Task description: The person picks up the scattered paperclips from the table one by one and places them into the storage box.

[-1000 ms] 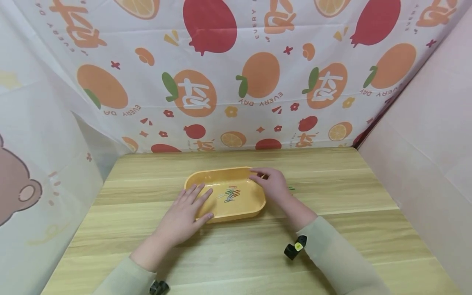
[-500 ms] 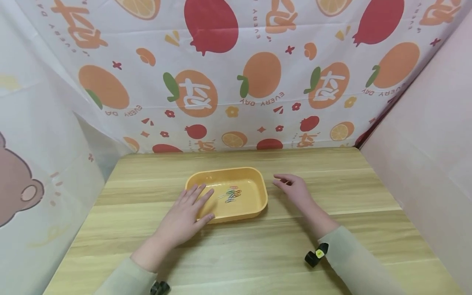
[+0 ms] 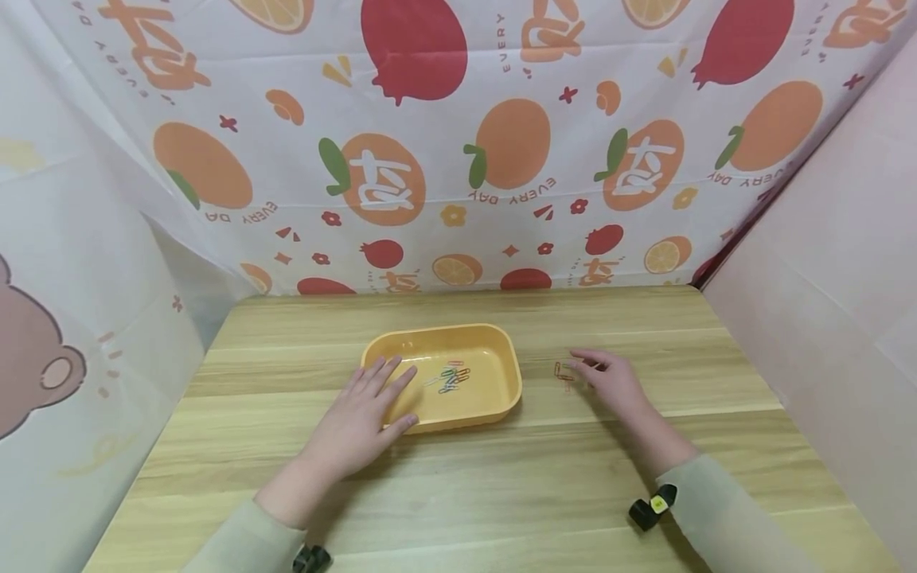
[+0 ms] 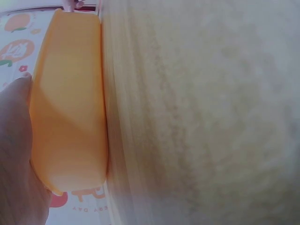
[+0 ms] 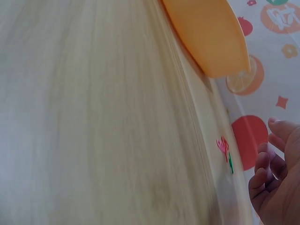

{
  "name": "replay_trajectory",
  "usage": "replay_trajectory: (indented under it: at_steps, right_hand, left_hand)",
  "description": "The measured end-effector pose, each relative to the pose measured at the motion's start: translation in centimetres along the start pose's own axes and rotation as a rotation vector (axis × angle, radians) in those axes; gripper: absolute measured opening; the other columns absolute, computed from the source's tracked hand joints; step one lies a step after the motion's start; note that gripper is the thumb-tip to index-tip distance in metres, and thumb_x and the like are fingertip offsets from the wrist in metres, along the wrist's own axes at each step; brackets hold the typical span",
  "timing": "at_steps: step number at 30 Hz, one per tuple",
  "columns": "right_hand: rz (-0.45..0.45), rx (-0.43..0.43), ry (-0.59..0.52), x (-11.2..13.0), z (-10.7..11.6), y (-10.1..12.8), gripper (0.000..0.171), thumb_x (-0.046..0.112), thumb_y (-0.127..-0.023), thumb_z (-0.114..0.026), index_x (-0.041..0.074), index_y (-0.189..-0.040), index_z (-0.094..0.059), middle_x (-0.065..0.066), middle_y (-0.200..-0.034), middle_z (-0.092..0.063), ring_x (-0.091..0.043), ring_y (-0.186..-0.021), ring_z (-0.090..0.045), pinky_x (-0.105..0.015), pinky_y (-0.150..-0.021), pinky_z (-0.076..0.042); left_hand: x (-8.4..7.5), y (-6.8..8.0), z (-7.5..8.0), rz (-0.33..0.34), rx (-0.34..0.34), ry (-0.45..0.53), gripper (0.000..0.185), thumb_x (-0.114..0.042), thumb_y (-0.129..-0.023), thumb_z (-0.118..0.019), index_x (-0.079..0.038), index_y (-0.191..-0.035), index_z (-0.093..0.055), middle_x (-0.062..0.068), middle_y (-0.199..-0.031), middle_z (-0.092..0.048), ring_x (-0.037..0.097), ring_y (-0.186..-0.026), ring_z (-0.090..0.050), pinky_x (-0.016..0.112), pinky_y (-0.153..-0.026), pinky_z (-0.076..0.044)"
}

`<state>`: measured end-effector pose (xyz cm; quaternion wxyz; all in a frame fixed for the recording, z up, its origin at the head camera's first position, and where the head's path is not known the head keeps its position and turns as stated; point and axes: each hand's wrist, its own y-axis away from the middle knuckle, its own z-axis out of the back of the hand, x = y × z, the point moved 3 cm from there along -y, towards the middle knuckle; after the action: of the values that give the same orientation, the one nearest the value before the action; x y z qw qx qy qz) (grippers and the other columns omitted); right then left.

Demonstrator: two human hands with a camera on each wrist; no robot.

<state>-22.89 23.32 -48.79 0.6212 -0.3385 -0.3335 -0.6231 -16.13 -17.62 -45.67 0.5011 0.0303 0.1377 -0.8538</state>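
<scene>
An orange-yellow tray [image 3: 493,391] sits mid-table with several coloured paper clips [image 3: 450,378] lying in it. My left hand [image 3: 361,410] rests flat on the tray's near-left rim, fingers straight; the left wrist view shows the tray's side [image 4: 70,108] against my palm [image 4: 14,154]. My right hand [image 3: 607,380] lies on the table to the right of the tray, fingers loosely curled and holding nothing. Just left of its fingertips lie a few loose paper clips [image 3: 563,371]. In the right wrist view these red and green clips [image 5: 225,149] sit a little apart from my fingers [image 5: 274,178], with the tray [image 5: 206,33] beyond.
The wooden table [image 3: 501,477] is boxed in by a fruit-patterned cloth [image 3: 458,159] at the back, a cloth with a bear print [image 3: 64,318] on the left and a pink wall [image 3: 824,278] on the right.
My right hand has left the tray's far-right rim and moved right across the table to the loose clips. The left hand and the tray have stayed put.
</scene>
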Motion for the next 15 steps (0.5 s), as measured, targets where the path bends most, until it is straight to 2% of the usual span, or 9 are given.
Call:
replay_trajectory:
  at_steps: [6,15]
  right_hand:
    - [0.012,-0.010,0.003,-0.35,0.54,-0.11,0.040,0.030,-0.094,-0.070,0.009,-0.127,-0.068,-0.011,-0.098,-0.068,-0.023,-0.079,-0.061,-0.025,-0.058,-0.051]
    - [-0.004,-0.001,0.038,-0.57,0.59,-0.46,0.038,0.032,-0.095,-0.069,0.009,-0.126,-0.069,-0.010,-0.100,-0.068,-0.020,-0.080,-0.060,-0.025,-0.059,-0.052]
  left_hand:
    - [0.01,-0.03,0.06,0.002,-0.007,-0.004,0.073,-0.065,-0.097,-0.042,-0.024,-0.157,-0.032,0.009,-0.163,-0.024,0.033,-0.149,-0.019,0.056,-0.120,-0.016]
    - [0.02,-0.06,0.03,0.008,0.010,-0.008,0.073,-0.067,-0.097,-0.039,-0.027,-0.158,-0.028,0.008,-0.163,-0.023,0.033,-0.150,-0.018,0.055,-0.120,-0.015]
